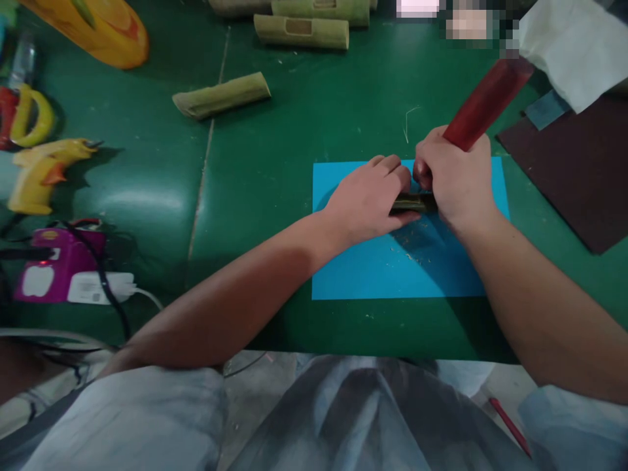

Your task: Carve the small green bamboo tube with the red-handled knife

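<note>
My left hand is closed around a short piece of bamboo, which lies over a blue sheet. Its thumb is on the near side and its fingers curl over the far side. My right hand is wrapped round a thick red handle that slants up to the right. The lower end of that tool is hidden by the hand, so its kind does not show. Pale shavings are scattered on the blue sheet below the bamboo.
Cut bamboo tubes lie at the far edge, and another bamboo piece is nearer. At left are a yellow glue gun, yellow-handled scissors and a purple power block with cables. A dark board lies at right.
</note>
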The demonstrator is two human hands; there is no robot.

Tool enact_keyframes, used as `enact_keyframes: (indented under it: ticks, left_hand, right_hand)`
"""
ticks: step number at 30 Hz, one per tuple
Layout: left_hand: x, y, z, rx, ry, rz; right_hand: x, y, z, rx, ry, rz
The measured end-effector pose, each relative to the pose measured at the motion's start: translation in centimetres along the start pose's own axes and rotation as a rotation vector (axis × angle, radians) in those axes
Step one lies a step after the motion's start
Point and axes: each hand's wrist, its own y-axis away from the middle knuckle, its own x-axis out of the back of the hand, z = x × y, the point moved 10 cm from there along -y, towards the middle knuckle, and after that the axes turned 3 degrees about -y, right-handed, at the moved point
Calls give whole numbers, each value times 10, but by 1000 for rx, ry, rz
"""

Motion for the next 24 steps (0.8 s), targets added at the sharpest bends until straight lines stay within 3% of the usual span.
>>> enact_keyframes:
  ticks: [17, 24]
  left_hand:
    - [0, -2, -4, -6, 109, 87]
    - [-8, -5, -11, 36, 125, 1]
  right_hand:
    - [-4, 14, -11, 49, 82, -40]
    - [0, 12, -8, 52, 15, 37]
